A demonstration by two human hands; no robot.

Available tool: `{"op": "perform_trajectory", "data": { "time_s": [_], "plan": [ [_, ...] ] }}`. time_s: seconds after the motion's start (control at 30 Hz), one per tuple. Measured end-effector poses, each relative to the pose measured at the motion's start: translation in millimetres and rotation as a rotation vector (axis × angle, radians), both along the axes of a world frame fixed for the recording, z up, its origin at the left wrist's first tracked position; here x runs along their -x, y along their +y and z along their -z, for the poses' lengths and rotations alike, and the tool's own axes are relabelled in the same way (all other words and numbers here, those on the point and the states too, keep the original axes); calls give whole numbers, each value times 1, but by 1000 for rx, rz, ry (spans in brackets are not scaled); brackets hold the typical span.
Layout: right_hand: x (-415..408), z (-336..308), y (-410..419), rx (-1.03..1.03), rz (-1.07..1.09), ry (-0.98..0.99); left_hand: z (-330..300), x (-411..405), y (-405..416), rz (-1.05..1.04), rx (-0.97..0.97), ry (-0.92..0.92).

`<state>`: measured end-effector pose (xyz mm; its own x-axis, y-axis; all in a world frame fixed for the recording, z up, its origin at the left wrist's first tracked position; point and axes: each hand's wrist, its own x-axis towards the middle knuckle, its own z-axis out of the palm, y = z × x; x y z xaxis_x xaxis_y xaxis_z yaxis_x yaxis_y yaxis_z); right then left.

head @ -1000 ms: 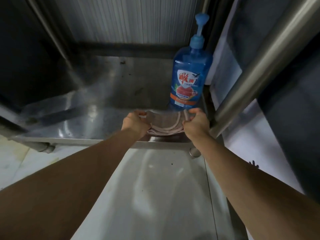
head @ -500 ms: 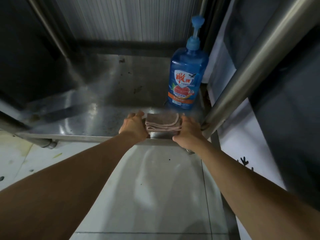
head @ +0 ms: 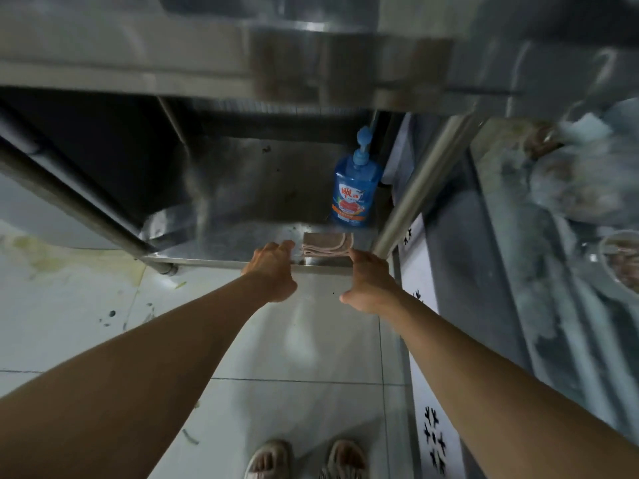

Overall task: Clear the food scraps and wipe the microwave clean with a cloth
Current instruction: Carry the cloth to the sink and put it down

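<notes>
The folded cloth (head: 327, 244) lies on the low steel shelf (head: 221, 236), close to its front edge and just in front of the blue soap bottle (head: 353, 188), which stands upright behind it. Neither hand touches the cloth. The left hand (head: 273, 269) hangs to the cloth's left, over the shelf's front lip, its fingers loosely bent and holding nothing. The right hand (head: 371, 283) sits to the cloth's right and nearer the person, fingers relaxed and empty, one fingertip close to the cloth's corner.

Room around the cloth is tight on one side — a steel leg (head: 420, 188) rises just to its right, and the bottle closes off the space behind. To the cloth's left the shelf runs open and bare. Above, the blurred underside of a steel desk (head: 173, 50) overhangs the shelf. Below the cloth, the pale tiled floor (head: 283, 340) is open down to the person's sandalled feet (head: 307, 459).

Half a second ago both hands pressed against the cloth's two ends; they have since drawn back off it — and the view has pulled up and away, bringing the desk edge and the feet into sight. The cloth and bottle have stayed in place.
</notes>
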<state>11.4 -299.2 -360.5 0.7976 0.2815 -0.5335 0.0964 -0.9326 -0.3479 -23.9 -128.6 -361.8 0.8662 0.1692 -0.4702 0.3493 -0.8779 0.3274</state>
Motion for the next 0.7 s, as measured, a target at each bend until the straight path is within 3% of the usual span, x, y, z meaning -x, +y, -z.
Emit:
{"op": "perform_trajectory", "data": {
  "time_s": [0.5, 0.7],
  "plan": [
    [65, -221, -31, 41, 73, -37, -216, 63, -25, 148, 3, 29],
    [79, -295, -49, 8, 157, -104, -283, 67, -41, 230, -8, -36]
  ]
}}
